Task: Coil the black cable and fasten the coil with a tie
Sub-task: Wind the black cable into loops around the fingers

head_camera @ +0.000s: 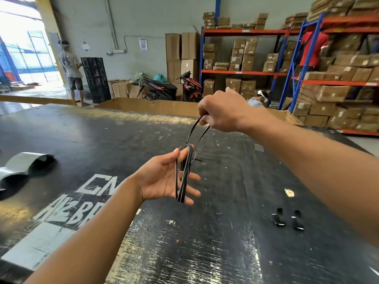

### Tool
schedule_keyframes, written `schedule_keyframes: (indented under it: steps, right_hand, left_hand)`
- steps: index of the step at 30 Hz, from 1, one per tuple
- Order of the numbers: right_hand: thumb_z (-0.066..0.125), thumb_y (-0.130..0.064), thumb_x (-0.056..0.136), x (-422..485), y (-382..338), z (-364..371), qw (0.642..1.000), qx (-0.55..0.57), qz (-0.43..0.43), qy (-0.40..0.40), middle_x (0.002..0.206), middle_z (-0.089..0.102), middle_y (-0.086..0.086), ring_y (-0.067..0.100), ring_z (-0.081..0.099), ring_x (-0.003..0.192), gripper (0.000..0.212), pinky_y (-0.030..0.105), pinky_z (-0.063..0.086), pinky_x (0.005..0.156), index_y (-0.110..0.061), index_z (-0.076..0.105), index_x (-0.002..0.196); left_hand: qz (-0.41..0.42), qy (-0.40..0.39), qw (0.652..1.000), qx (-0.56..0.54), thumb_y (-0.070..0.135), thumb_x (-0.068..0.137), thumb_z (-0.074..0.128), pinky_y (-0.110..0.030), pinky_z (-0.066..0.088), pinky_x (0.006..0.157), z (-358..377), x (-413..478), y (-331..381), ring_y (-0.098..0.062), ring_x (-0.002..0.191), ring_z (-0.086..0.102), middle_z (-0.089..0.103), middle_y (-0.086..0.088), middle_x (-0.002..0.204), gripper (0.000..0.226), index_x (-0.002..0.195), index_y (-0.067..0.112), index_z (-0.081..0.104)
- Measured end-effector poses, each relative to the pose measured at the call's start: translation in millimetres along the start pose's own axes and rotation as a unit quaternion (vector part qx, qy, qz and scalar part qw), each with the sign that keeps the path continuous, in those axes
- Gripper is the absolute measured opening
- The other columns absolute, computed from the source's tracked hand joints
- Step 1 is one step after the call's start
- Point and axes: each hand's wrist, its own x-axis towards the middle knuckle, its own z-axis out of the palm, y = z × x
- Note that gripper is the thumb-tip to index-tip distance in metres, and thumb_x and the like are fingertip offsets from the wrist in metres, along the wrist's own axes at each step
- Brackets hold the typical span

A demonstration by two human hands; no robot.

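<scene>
The black cable (pixel 183 177) hangs in several long loops over the fingers of my left hand (pixel 164 179), which is held palm up above the dark table, fingers spread. From the top of the loops a strand rises to my right hand (pixel 221 111), whose fingers are pinched on it higher and farther back. A short stub, maybe a cable end or tie, sticks out to the right of the bundle (pixel 198 160). Two small black ties or clips (pixel 288 220) lie on the table at the right.
The black scratched table (pixel 205 242) has white painted letters at the left. A curled grey sheet (pixel 22 165) lies at its left edge. A cardboard bin (pixel 147 105) stands behind the table. Shelves of cartons, motorbikes and other people are farther back.
</scene>
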Motion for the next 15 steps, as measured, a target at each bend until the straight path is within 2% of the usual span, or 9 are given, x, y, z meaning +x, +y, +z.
schedule_keyframes:
  steps: [2, 4, 7, 11, 13, 15]
  right_hand:
    - [0.068, -0.029, 0.089, -5, -8, -2, 1.000, 0.026, -0.002, 0.005, 0.084, 0.074, 0.002, 0.027, 0.067, 0.080, 0.011, 0.043, 0.047, 0.082, -0.019, 0.070, 0.084]
    - [0.067, -0.029, 0.090, -10, -14, -3, 0.999, 0.046, 0.005, 0.002, 0.086, 0.073, 0.004, 0.026, 0.065, 0.076, 0.012, 0.034, 0.044, 0.065, -0.017, 0.071, 0.087]
    - [0.064, -0.028, 0.091, -17, -24, 2, 0.997, 0.070, 0.007, 0.008, 0.083, 0.072, 0.005, 0.025, 0.064, 0.073, 0.015, 0.033, 0.047, 0.061, -0.015, 0.073, 0.089]
    - [0.060, -0.028, 0.092, -28, -39, 15, 0.989, 0.148, 0.019, -0.003, 0.083, 0.073, 0.010, 0.029, 0.065, 0.075, 0.019, 0.037, 0.053, 0.067, -0.014, 0.074, 0.090]
    - [0.058, -0.024, 0.094, -34, -46, 23, 0.980, 0.196, 0.024, -0.020, 0.074, 0.071, 0.008, 0.025, 0.063, 0.068, 0.021, 0.035, 0.050, 0.062, -0.013, 0.074, 0.086]
    - [0.055, -0.019, 0.095, -40, -53, 29, 0.970, 0.238, 0.029, -0.040, 0.061, 0.065, 0.000, 0.017, 0.061, 0.057, 0.027, 0.030, 0.044, 0.057, -0.014, 0.070, 0.073]
  left_hand:
    - [0.014, 0.021, 1.000, -0.009, 0.054, 0.097, 0.034, -0.074, 0.035, 0.094, -5, 0, 4, -0.059, 0.120, 0.044, 0.040, -0.030, 0.136, 0.047, 0.144, 0.048, 0.036]
    - [0.033, 0.040, 0.999, -0.012, 0.054, 0.097, 0.034, -0.074, 0.038, 0.092, -9, -1, 9, -0.060, 0.120, 0.044, 0.042, -0.031, 0.135, 0.048, 0.143, 0.046, 0.037]
    - [0.062, 0.063, 0.996, -0.020, 0.054, 0.097, 0.034, -0.073, 0.044, 0.087, -11, -1, 20, -0.064, 0.118, 0.046, 0.039, -0.033, 0.141, 0.043, 0.137, 0.043, 0.045]
    - [0.095, 0.074, 0.992, -0.020, 0.054, 0.098, 0.032, -0.074, 0.042, 0.089, -12, -4, 34, -0.065, 0.122, 0.040, 0.032, -0.036, 0.143, 0.044, 0.139, 0.041, 0.039]
    - [0.112, 0.073, 0.991, -0.027, 0.054, 0.099, 0.030, -0.073, 0.040, 0.091, -14, -8, 40, -0.065, 0.124, 0.037, 0.029, -0.037, 0.148, 0.042, 0.138, 0.040, 0.038]
    - [0.131, 0.070, 0.988, -0.030, 0.054, 0.100, 0.028, -0.073, 0.039, 0.092, -17, -13, 44, -0.063, 0.124, 0.040, 0.034, -0.037, 0.148, 0.036, 0.131, 0.043, 0.041]
